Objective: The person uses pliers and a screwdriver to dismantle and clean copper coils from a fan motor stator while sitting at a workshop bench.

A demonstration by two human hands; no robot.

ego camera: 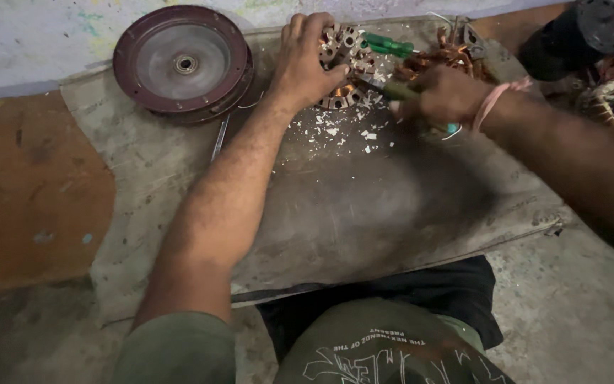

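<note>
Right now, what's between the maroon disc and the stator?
Head view: only the left hand, lying on the stator, and bare board beside the maroon disc.
</note>
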